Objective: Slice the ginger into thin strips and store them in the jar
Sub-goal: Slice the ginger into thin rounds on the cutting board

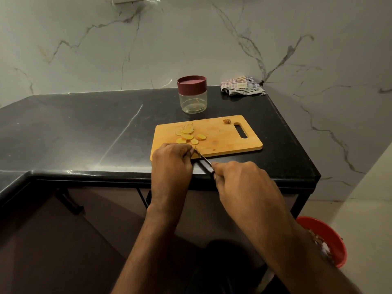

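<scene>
On the near left corner of the cutting board (pixel 222 136), the left hand (pixel 171 160) sits with its fingers curled down over something at the board's edge; what lies beneath them is hidden, so whether it pinches a piece of ginger or merely presses there cannot be told for certain, though a piece under the cut seems likely. Just beyond that hand, a loose cluster of round ginger slices (pixel 187 133) lies on the board's left half, some overlapping, all still coins rather than strips. Moving right, the knife (pixel 203 159) runs diagonally from the left fingertips back toward the right hand (pixel 239 181), which is wrapped closed around the handle, with the blade tip meeting the board by the left fingers. Further back and between the hands' line and the wall stands the jar (pixel 192 94), lid on and apparently with nothing inside, well apart from the slices. A small knobbly offcut (pixel 226 121) rests near the board's handle slot, and a folded cloth (pixel 241 85) lies by the wall at far right. By my reading the task is at an early-middle stage: rounds are cut, but strip-cutting, opening the jar and filling it all remain.
</scene>
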